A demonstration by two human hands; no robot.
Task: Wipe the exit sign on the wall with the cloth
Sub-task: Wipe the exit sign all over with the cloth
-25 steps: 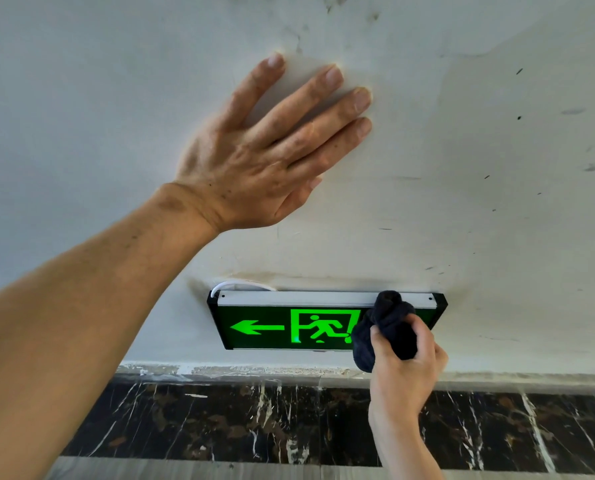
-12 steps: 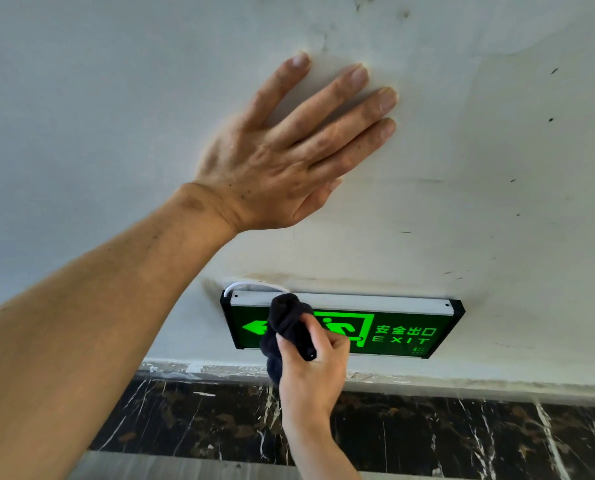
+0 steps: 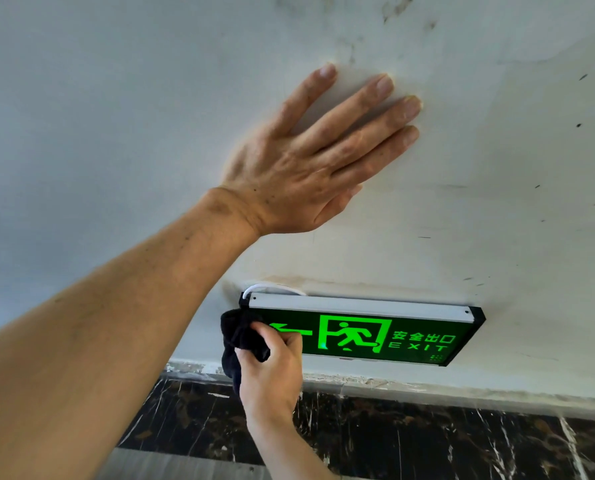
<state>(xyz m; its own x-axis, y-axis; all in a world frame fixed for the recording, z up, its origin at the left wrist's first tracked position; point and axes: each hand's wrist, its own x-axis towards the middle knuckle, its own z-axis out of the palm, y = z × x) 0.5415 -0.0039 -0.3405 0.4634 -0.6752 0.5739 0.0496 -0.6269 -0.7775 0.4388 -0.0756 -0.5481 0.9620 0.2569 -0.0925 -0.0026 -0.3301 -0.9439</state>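
A: Cloth is being pressed against the left end of the exit sign, bunched into a dark wad that is covering the tip of the green arrow. It is being held by the right hand, whose fingers are being kept curled tight around it from below the sign.

B: And the left hand?

A: It is being laid flat on the white wall above the sign, fingers spread wide and holding nothing; it appears to be bracing the body.

B: Where is the sign being seen, exactly?

A: It is being seen mounted low on that wall, just above the dark marble skirting, with a white cable looping out at its top left corner.

B: How is this stroke being done well, judging from here?

A: Pressure is best being kept light and even, since the sign is standing proud of the wall and could be levered by a hard push. The wad is probably being flattened to advantage, so more of the face is being covered per pass. The cable is best being avoided. The pale top rail and the right end near the lettering are likely being left for further passes.
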